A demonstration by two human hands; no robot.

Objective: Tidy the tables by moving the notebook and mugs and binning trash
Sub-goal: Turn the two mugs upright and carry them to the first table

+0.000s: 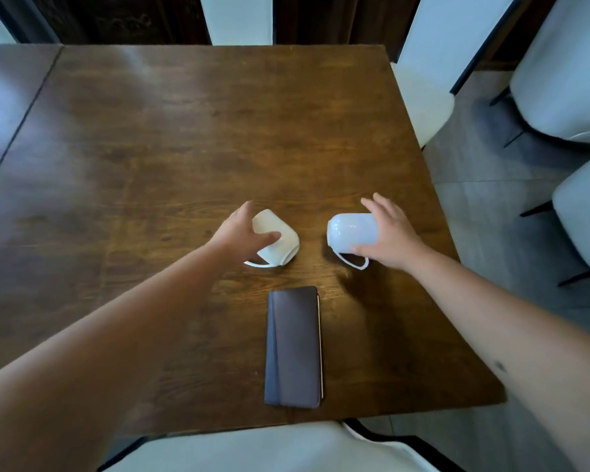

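Observation:
Two white mugs lie tipped on the brown wooden table [184, 131]. My left hand [242, 233] grips the left mug [280, 243], which is tilted with its handle near the tabletop. My right hand [389, 233] wraps the right mug [351, 231], which lies on its side with its handle pointing toward me. A dark closed notebook [295, 345] with an elastic band lies flat on the table, nearer to me than both mugs and between my forearms.
A white chair seat [252, 447] sits at the near table edge. More white chairs stand at the far side [239, 18] and to the right [423, 97]. A second table [4, 107] adjoins on the left. Grey floor lies to the right.

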